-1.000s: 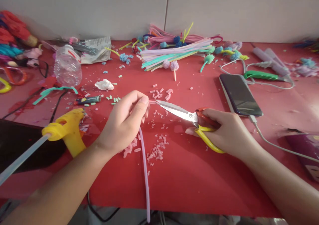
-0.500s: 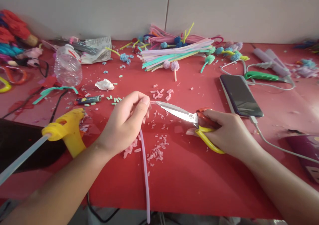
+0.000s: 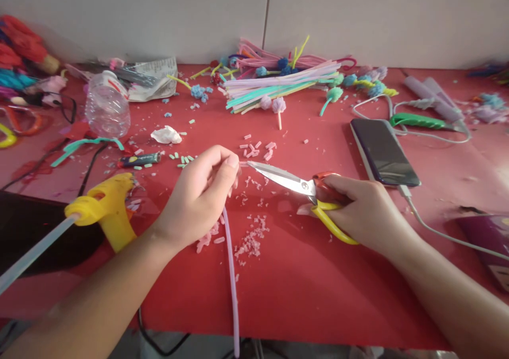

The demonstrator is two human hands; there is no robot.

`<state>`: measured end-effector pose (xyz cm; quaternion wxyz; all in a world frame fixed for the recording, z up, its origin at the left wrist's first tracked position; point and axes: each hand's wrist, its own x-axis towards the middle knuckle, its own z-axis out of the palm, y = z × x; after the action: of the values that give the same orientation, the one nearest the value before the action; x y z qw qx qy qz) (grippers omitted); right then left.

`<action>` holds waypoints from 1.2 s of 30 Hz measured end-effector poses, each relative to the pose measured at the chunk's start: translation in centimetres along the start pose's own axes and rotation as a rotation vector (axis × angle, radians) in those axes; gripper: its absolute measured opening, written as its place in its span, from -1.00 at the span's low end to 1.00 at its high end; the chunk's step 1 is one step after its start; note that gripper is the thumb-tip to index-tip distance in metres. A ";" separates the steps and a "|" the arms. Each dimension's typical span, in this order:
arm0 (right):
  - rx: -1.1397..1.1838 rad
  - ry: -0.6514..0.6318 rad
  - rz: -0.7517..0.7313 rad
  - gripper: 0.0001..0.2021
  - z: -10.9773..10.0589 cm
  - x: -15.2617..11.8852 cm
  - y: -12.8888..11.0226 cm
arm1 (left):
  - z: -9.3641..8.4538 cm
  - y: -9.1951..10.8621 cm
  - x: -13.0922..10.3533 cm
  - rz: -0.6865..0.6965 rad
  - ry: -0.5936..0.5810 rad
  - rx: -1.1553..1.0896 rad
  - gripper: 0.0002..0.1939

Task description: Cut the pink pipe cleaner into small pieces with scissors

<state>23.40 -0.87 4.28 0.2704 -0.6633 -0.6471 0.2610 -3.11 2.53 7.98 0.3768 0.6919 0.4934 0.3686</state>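
Observation:
My left hand (image 3: pixel 207 194) is closed in a pinch around a lavender pipe cleaner (image 3: pixel 231 279), whose long end hangs below the hand and past the table's front edge. A short pinkish end pokes out between thumb and forefinger; whether it belongs to the same strand is hidden by the fingers. My right hand (image 3: pixel 361 210) grips scissors (image 3: pixel 284 181) with red and yellow handles. Their blades look closed or nearly so, with the tips at the pinkish end. Pink fluff clippings (image 3: pixel 252 237) lie under the blades, and short pink cut pieces (image 3: pixel 250 151) lie just beyond them.
A yellow glue gun (image 3: pixel 105 205) lies by my left forearm, near a plastic bottle (image 3: pixel 107 104). Bundled pipe cleaners (image 3: pixel 278 86) lie at the back. On the right are a phone (image 3: pixel 384 151) with a cable and a green-handled cutter (image 3: pixel 417 121). A wall stands behind the red table (image 3: pixel 310 295).

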 end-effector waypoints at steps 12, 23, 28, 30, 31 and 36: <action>0.025 -0.004 -0.007 -0.28 -0.1 -0.1 0.1 | -0.1 0.2 0.0 0.061 0.047 0.069 -0.71; -0.035 -0.002 -0.029 -0.27 -0.1 0.0 0.3 | -0.1 0.2 0.1 0.071 0.030 0.096 -0.73; -0.029 -0.005 -0.016 -0.27 0.0 0.0 0.3 | -0.1 0.2 0.0 0.062 0.021 0.100 -0.73; -0.009 -0.008 -0.009 -0.28 0.0 0.0 0.3 | -0.1 0.2 -0.1 0.061 0.022 0.098 -0.73; 0.001 -0.007 -0.002 -0.28 0.1 0.0 0.3 | -0.1 0.2 -0.1 0.061 0.021 0.095 -0.73; 0.033 0.000 0.021 -0.24 -0.1 0.0 0.0 | -0.1 0.2 0.0 0.054 0.017 0.081 -0.73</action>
<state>23.47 -0.91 4.30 0.2785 -0.6656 -0.6357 0.2744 -3.08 2.46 8.19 0.3339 0.7166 0.4924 0.3642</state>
